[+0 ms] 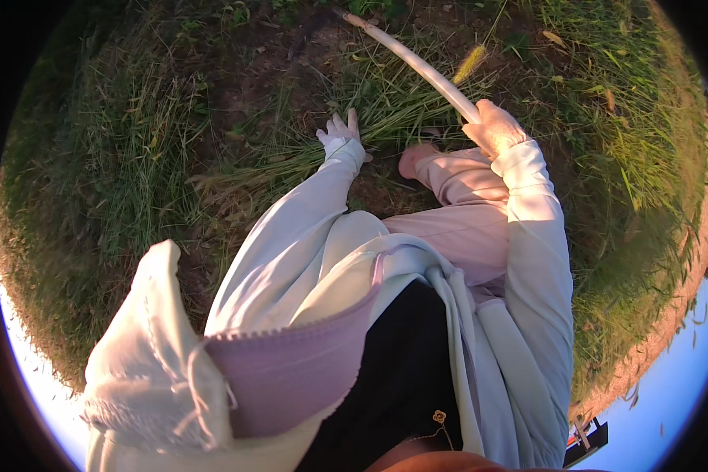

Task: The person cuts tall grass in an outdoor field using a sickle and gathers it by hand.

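My right hand [495,131] is closed round the near end of a long pale wooden handle [422,68]. The handle slants up and left from my fist to a dark, shaded part at the top, whose shape I cannot make out. My left hand [341,128] reaches down to the ground with its fingers spread, beside a bundle of flattened long green grass [383,121]. Some stems lie by the fingers and under the wrist, but none are plainly gripped. A yellow-green bristly seed head [469,64] stands beside the handle.
Tall grass [147,147] grows at the left, and more sunlit grass [631,141] at the right. Bare brown soil [265,59] shows ahead. My bent leg in pink trousers [460,233] lies between my arms, with the foot [414,160] near the grass. A pale strip of ground curves along the far right.
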A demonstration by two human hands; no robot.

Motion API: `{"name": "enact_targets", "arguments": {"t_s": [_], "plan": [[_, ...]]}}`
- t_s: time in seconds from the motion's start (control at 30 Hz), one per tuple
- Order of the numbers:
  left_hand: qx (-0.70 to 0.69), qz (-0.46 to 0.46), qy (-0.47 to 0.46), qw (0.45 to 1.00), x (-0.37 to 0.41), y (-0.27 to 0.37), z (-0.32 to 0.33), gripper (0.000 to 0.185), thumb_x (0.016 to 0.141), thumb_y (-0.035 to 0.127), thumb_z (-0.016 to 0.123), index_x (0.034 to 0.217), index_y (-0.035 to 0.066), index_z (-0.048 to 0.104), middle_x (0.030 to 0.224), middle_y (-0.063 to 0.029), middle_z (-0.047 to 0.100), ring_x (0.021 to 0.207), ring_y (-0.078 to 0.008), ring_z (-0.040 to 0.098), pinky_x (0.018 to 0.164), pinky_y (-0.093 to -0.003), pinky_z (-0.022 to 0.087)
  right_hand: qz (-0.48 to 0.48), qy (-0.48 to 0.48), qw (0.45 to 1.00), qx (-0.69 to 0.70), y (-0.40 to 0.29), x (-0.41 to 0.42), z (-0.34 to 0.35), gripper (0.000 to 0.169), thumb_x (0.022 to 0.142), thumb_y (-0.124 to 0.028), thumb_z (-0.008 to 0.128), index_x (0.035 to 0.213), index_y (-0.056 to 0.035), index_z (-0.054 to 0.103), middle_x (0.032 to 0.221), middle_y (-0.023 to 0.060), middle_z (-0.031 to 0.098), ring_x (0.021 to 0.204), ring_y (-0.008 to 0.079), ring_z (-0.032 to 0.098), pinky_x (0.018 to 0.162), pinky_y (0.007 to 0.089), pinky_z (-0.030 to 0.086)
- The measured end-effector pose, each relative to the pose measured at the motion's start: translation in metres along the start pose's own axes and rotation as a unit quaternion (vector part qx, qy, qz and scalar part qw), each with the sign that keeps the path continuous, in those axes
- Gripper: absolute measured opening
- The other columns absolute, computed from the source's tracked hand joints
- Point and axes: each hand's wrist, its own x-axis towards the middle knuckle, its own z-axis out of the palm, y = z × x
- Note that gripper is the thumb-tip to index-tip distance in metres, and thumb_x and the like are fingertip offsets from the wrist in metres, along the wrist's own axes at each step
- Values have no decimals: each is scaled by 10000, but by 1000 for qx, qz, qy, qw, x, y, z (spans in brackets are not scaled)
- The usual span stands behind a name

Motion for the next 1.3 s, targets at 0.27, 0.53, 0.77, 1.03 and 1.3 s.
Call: {"name": "enact_targets", "arguments": {"t_s": [0.27,0.53,0.77,1.03,1.3], "plan": [[-168,-12,106,980,43,-35,7,291,918,194,499,1130,81,665,1071,-207,678,953,-361,676,800,-448,543,44,-52,996,60,-26,-4,13,315,794,-183,628,1011,37,564,711,175,627,568,262,629,532,399,489],[102,59,-65,991,43,-71,-20,173,839,179,682,999,131,725,1023,-33,713,987,-202,661,844,-342,531,48,-154,982,100,-62,-7,16,279,817,-122,638,1024,49,564,700,140,616,565,202,608,501,361,468],[-130,4,14,991,-44,-67,-52,328,895,396,628,1148,191,671,1116,-97,692,1040,-333,660,856,-409,540,75,-112,962,239,-68,-31,19,263,815,-136,674,972,0,513,683,64,548,507,141,517,407,317,403],[-204,-71,100,971,-111,-152,-109,371,896,404,624,1167,151,640,1148,-114,676,1084,-347,636,895,-435,520,-48,-50,891,448,-105,-59,22,275,853,-127,661,1026,-29,471,709,56,527,481,124,495,402,299,404],[-25,-183,308,933,-193,-300,-229,194,854,261,616,1010,148,636,997,-134,690,977,-367,651,803,-453,530,-57,18,893,447,-131,-89,27,259,884,-113,636,1079,-35,484,723,54,538,483,122,502,404,287,400]]}}
